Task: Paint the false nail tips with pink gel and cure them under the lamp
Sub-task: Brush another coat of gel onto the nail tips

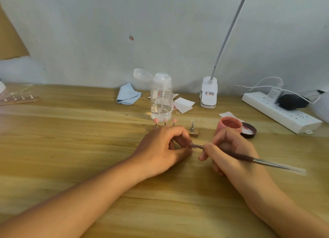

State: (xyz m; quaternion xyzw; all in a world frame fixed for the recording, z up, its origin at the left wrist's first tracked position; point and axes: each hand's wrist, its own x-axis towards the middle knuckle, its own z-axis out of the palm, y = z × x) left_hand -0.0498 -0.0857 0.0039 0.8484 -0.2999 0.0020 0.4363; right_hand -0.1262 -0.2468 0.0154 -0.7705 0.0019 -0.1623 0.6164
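A small wooden stand (pixel 194 135) at the table's middle carries metal pegs. Three pegs bear pink-painted nail tips (pixel 165 120); one clear tip (pixel 192 122) stands at the right end. My left hand (pixel 162 148) rests in front of the stand, fingers pinched on a small thing that its fingers hide. My right hand (pixel 229 154) holds a thin brush (pixel 249 158), whose tip touches the left hand's fingertips. An open pot of pink gel (pixel 229 125) stands just behind my right hand, its black lid (pixel 248 130) lying beside it.
A clear pump bottle (pixel 161 98) stands behind the stand, with a blue cloth (pixel 128 94) and paper wipes (pixel 183 104) near it. A white clip lamp (pixel 209 93) sits by the wall. A power strip (pixel 279 111) lies at the right, another peg stand (pixel 17 99) far left.
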